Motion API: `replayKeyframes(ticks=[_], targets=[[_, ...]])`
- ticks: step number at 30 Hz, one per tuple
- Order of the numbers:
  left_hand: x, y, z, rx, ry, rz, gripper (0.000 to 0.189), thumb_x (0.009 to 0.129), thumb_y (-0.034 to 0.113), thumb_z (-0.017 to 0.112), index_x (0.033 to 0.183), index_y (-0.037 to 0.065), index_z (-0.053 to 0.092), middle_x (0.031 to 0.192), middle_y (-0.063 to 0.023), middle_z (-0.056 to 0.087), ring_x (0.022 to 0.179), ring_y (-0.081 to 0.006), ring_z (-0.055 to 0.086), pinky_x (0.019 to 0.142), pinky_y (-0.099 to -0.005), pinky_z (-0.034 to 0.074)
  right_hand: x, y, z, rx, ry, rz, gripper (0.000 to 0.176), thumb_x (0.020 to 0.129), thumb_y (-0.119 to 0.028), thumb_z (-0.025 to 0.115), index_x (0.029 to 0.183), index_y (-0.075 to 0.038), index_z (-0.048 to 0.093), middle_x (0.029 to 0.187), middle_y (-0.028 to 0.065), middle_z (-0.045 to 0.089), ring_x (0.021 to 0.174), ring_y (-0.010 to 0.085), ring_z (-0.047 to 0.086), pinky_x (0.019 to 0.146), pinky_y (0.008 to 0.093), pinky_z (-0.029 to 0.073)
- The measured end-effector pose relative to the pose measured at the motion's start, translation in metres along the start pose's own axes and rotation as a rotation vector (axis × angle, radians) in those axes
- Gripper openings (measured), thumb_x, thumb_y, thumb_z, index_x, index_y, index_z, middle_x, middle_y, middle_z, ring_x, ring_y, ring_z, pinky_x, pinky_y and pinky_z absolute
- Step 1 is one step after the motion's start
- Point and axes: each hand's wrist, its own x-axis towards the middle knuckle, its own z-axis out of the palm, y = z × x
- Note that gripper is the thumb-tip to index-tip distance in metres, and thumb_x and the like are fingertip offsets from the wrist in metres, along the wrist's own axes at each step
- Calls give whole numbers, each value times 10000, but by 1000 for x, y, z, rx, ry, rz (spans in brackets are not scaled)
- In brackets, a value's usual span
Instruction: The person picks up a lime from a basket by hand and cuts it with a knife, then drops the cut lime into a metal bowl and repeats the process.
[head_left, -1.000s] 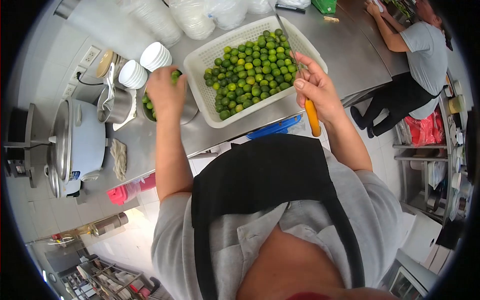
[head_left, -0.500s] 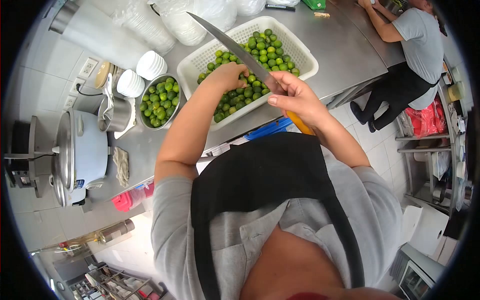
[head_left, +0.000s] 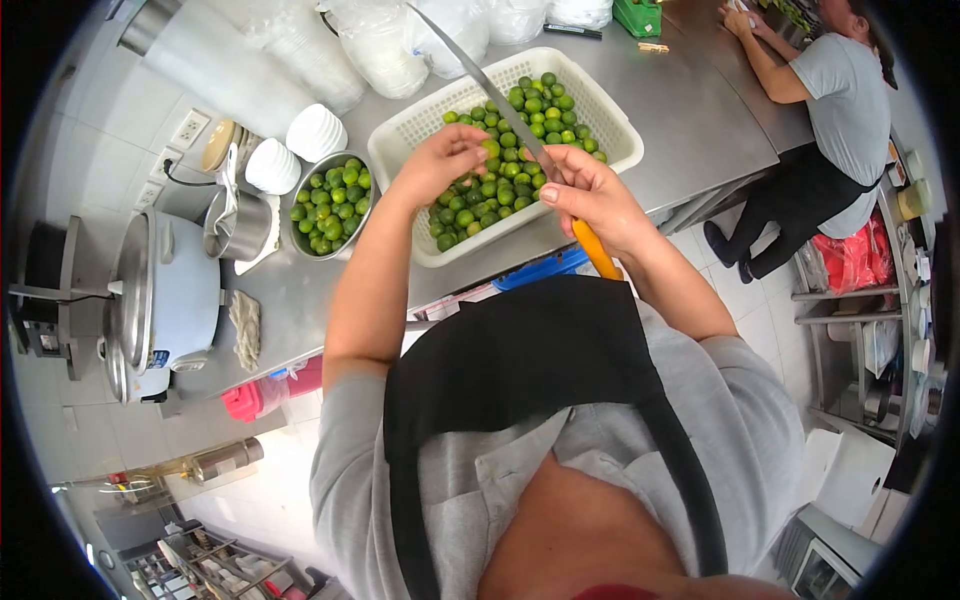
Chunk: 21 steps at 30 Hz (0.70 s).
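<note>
A wide steel counter [head_left: 690, 110] runs from the near left to the far right. On it stands a white plastic basket [head_left: 590, 100] full of small green limes [head_left: 540, 105]. Just left of it is a metal bowl [head_left: 335, 158] with more of them. The long knife [head_left: 480, 80] rises over the basket, its tip pointing far and left. The right hand [head_left: 590, 195] is closed firmly around it where the blade meets the orange handle [head_left: 598, 252]. The left hand [head_left: 440, 160] is over the basket's near-left part, its fingertips pinching a single lime [head_left: 490, 148] just beside the blade.
</note>
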Motion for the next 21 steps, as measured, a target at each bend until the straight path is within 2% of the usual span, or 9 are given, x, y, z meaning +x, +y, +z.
replayKeyframes(ticks=[1, 2, 4, 8, 12, 16, 18, 19, 21], targets=[[-15, 11, 7, -326, 11, 25, 270, 878, 122, 631, 1111, 22, 536, 948, -54, 640, 850, -148, 619, 642, -246, 462, 1, 0, 1, 16, -5, 17, 456, 861, -116, 611, 1280, -21, 459, 882, 16, 524, 670, 48, 495, 508, 185, 431], [-25, 10, 10, -323, 12, 27, 270, 878, 122, 631, 1111, 22, 536, 948, -54, 640, 850, -148, 619, 642, -246, 462, 2, 0, 2, 32, -11, 34, 460, 866, -127, 606, 1288, -24, 452, 843, 14, 517, 636, 48, 486, 502, 186, 428], [-41, 6, 14, -767, -12, 94, 315, 854, 140, 671, 1122, 51, 530, 964, -52, 625, 851, -151, 620, 623, -232, 447, 3, 1, 8, 58, -15, 27, 477, 866, -134, 607, 1300, -29, 439, 825, 9, 508, 620, 50, 481, 497, 184, 423], [-62, 14, 35, -1087, -55, 123, 391, 831, 164, 697, 1163, 66, 515, 1006, -37, 583, 845, -127, 544, 604, -200, 414, 6, -1, 22, 69, -51, 38, 529, 861, -139, 617, 1333, -45, 397, 800, -1, 495, 622, 52, 478, 491, 181, 416], [-70, 19, 41, -1082, 34, 74, 384, 853, 206, 672, 1180, 69, 525, 955, -23, 578, 808, -113, 511, 595, -214, 398, 9, 1, 31, 31, -104, 25, 549, 858, -140, 624, 1345, -66, 381, 847, 13, 525, 649, 46, 482, 506, 182, 416], [-75, 10, 43, -937, 33, 118, 329, 871, 170, 651, 1162, 52, 552, 963, -32, 603, 832, -123, 545, 633, -227, 425, 17, 14, 42, -116, -159, -110, 630, 821, -56, 652, 1368, -88, 341, 983, 57, 564, 787, 69, 536, 683, 225, 467], [-78, 22, 59, -739, 296, 118, 353, 885, 144, 614, 1204, 36, 510, 1068, -63, 580, 956, -164, 568, 780, -297, 487, 20, 19, 46, -152, -177, -204, 664, 806, -27, 663, 1374, -94, 327, 1027, 71, 571, 845, 80, 551, 754, 243, 472], [-79, 28, 63, -717, 309, 154, 394, 873, 146, 630, 1217, 5, 501, 1122, -81, 577, 1009, -176, 569, 843, -304, 484, 19, 17, 49, -182, -174, -204, 681, 798, -17, 672, 1376, -97, 321, 1029, 73, 570, 875, 82, 546, 776, 245, 464], [-79, 25, 66, -745, 338, 150, 364, 861, 77, 615, 1206, 6, 524, 1102, -79, 600, 983, -167, 582, 838, -297, 482, 18, 14, 53, -245, -171, -200, 716, 782, 1, 691, 1379, -104, 310, 1032, 76, 570, 935, 86, 536, 819, 250, 448]])
